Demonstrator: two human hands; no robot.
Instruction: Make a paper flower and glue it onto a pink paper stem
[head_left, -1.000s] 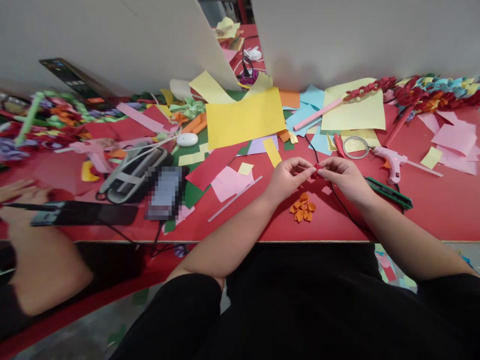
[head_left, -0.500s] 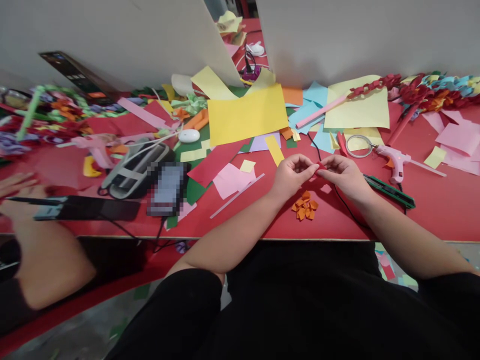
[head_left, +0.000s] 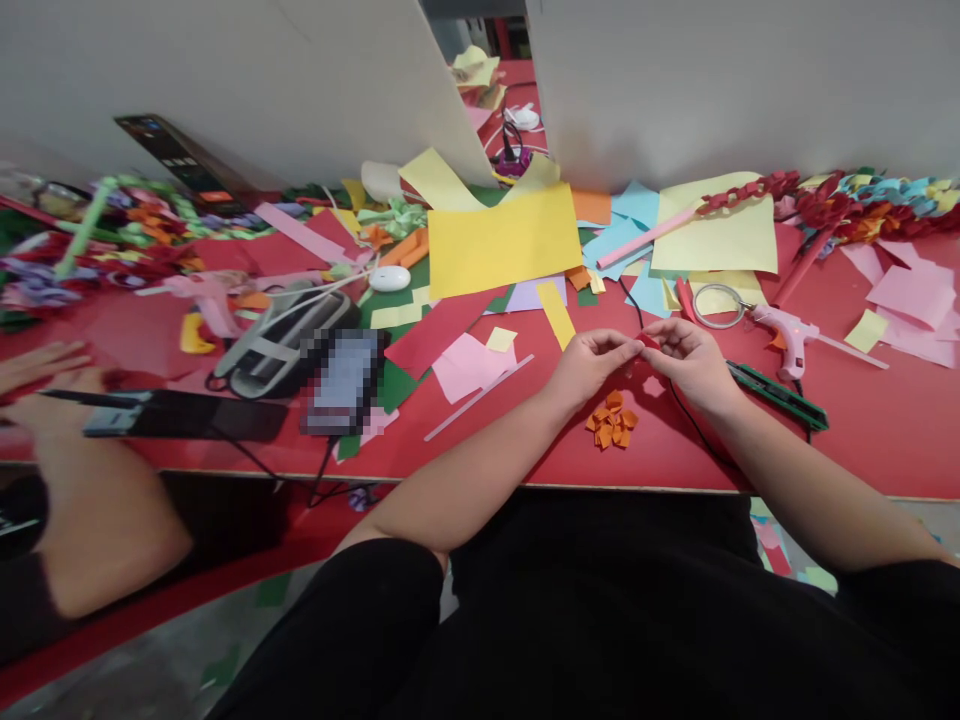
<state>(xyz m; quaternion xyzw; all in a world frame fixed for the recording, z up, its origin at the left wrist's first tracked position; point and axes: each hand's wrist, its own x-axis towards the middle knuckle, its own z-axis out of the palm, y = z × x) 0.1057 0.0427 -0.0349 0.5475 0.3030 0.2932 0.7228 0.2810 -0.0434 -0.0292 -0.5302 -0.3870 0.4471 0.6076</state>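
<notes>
My left hand (head_left: pixel 591 362) and my right hand (head_left: pixel 694 358) meet over the red table (head_left: pixel 862 430), and both pinch a small folded piece of red paper (head_left: pixel 647 341) between their fingertips. Just below the hands, on the table, lies a little cluster of folded orange paper pieces (head_left: pixel 612 421). A small pink scrap (head_left: pixel 653 386) lies under my right hand. A black cable (head_left: pixel 686 410) runs beneath my right wrist.
Sheets of coloured paper, a large yellow one (head_left: pixel 504 240) among them, cover the back of the table. A pink glue gun (head_left: pixel 784 328), a tape ring (head_left: pixel 715 303) and a green cutter (head_left: pixel 780 394) lie to the right. A phone (head_left: pixel 341 381) sits left. Another person's hand (head_left: pixel 41 372) is at far left.
My two hands have stayed together on the red paper piece, with only small finger movements. The view has shifted slightly.
</notes>
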